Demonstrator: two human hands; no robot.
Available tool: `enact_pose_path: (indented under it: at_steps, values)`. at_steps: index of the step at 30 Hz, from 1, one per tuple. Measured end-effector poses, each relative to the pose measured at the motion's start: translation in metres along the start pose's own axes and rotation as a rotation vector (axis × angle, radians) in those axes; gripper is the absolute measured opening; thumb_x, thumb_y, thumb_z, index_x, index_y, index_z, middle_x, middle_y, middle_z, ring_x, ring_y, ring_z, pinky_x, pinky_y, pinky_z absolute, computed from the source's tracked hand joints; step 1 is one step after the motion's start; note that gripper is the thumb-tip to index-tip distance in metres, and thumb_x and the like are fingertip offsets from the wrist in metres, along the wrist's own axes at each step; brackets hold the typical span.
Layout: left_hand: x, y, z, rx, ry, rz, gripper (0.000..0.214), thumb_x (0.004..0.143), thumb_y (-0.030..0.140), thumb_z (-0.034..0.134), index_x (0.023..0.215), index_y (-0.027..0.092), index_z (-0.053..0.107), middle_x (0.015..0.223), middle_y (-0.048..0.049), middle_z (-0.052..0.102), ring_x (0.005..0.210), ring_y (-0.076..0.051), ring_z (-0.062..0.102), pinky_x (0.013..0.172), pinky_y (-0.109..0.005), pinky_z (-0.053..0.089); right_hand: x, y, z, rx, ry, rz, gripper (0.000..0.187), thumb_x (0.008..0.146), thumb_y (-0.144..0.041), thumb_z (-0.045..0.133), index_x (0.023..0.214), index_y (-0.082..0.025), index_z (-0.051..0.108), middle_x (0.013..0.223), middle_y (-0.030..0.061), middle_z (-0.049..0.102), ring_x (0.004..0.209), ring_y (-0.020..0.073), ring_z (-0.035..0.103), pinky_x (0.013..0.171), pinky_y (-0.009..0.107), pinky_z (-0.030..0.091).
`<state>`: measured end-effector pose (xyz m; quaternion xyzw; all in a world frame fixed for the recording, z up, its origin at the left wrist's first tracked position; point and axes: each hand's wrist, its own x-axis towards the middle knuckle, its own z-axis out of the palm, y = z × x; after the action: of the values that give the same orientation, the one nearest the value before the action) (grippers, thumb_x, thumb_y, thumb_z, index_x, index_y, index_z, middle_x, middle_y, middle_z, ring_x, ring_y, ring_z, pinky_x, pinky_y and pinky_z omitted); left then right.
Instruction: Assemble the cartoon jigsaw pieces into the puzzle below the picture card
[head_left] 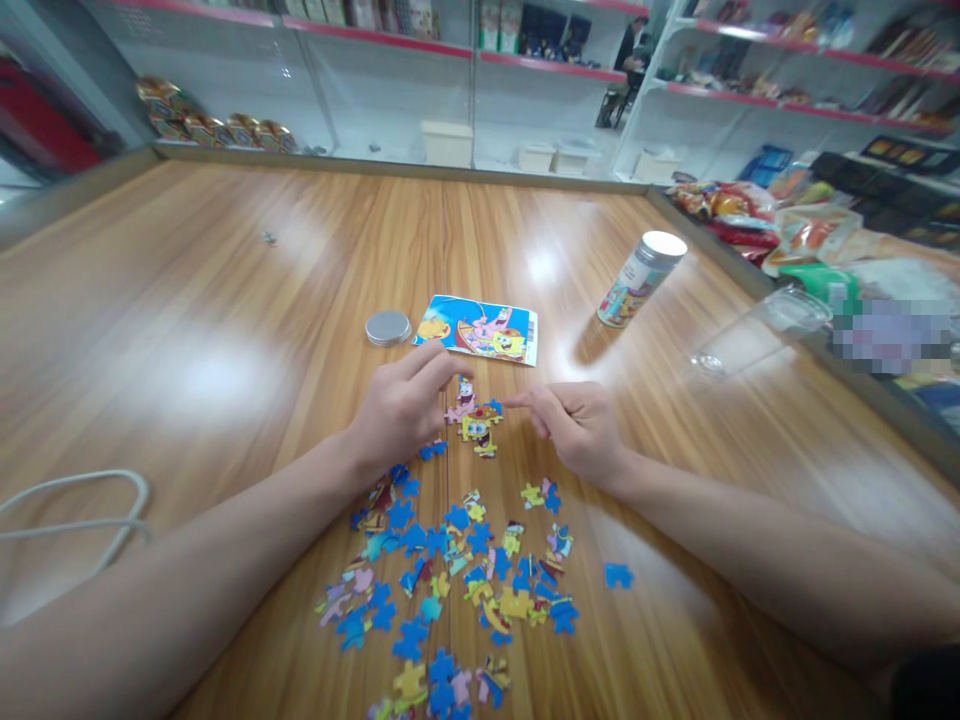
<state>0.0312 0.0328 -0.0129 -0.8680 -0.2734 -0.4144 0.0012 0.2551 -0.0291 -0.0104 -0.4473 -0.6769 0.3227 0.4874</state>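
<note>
Several joined jigsaw pieces [478, 428] lie on the table between my hands, showing a yellow sponge character and part of a pink one. My left hand [405, 408] hovers at their left, open with bent fingers, its index fingertip by the pink piece at the top; the thumb is mostly hidden. From the right, my right hand [574, 425] stretches its index finger to a blue tab on the joined pieces, the other fingers curled and holding nothing visible. Loose jigsaw pieces [414, 538], mostly blue and yellow, are scattered nearer me. Behind stands the picture card [487, 325], lying flat.
A round metal lid [388, 327] lies left of the card. A printed canister [641, 278] stands at right, with a clear plastic container [761, 330] on its side beyond. Packaged goods [810, 235] line the right edge; a white cable [112, 500] lies left.
</note>
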Motion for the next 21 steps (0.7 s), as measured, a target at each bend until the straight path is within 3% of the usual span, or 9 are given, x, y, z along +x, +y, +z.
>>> enact_pose_path:
  at_steps: [4,6,10,14,17,21]
  values:
    - [0.002,-0.001,0.003,-0.053,0.146,-0.054,0.035,0.09,-0.003,0.041,0.106,0.02,0.063,0.086,-0.0016,0.058,0.075,-0.011,0.056,0.066,-0.022,0.05,0.0,0.004,0.0,-0.045,0.004,0.055,0.038,0.107,-0.039,0.04,0.086,-0.018,0.064,0.051,-0.0056,0.047,0.045,0.0086,0.045,0.048,0.024,0.039]
    - [0.003,-0.001,0.004,-0.081,0.159,-0.038,0.04,0.087,-0.006,0.039,0.109,0.019,0.061,0.094,-0.0036,0.059,0.084,-0.012,0.059,0.072,-0.025,0.054,0.0,0.007,0.0,-0.051,0.066,0.033,0.03,0.108,-0.037,0.039,0.101,-0.019,0.061,0.057,-0.0057,0.046,0.049,0.0091,0.043,0.048,0.024,0.035]
    - [0.005,-0.001,0.004,-0.086,0.14,-0.01,0.047,0.081,-0.008,0.04,0.115,0.019,0.058,0.112,-0.0077,0.059,0.108,-0.018,0.059,0.093,-0.037,0.056,0.002,0.014,0.0,-0.056,0.112,0.008,0.024,0.107,-0.029,0.035,0.111,-0.02,0.057,0.074,-0.0018,0.048,0.058,0.0104,0.043,0.051,0.025,0.035]
    - [0.006,0.0,0.002,-0.126,0.056,-0.003,0.05,0.078,-0.008,0.041,0.116,0.02,0.058,0.117,-0.0081,0.059,0.114,-0.02,0.057,0.1,-0.042,0.053,0.003,0.017,0.001,-0.01,0.1,-0.027,0.025,0.097,-0.015,0.038,0.115,-0.022,0.055,0.088,0.0011,0.051,0.067,0.0114,0.047,0.057,0.026,0.039]
    - [0.006,-0.002,0.001,-0.079,-0.036,0.037,0.039,0.078,-0.006,0.045,0.1,0.02,0.064,0.116,-0.008,0.06,0.112,-0.023,0.054,0.098,-0.045,0.05,0.003,0.015,-0.003,-0.01,0.149,-0.081,0.038,0.079,-0.007,0.042,0.112,-0.021,0.055,0.093,0.0027,0.055,0.077,0.0137,0.051,0.066,0.027,0.044]
    - [0.005,-0.007,0.002,-0.056,-0.125,0.082,0.02,0.083,0.002,0.057,0.078,0.019,0.067,0.104,-0.0074,0.064,0.103,-0.024,0.052,0.09,-0.043,0.048,0.003,0.012,-0.012,-0.021,0.165,0.003,0.029,0.065,-0.007,0.039,0.087,-0.021,0.054,0.064,-0.0031,0.052,0.056,0.0123,0.048,0.051,0.024,0.037]
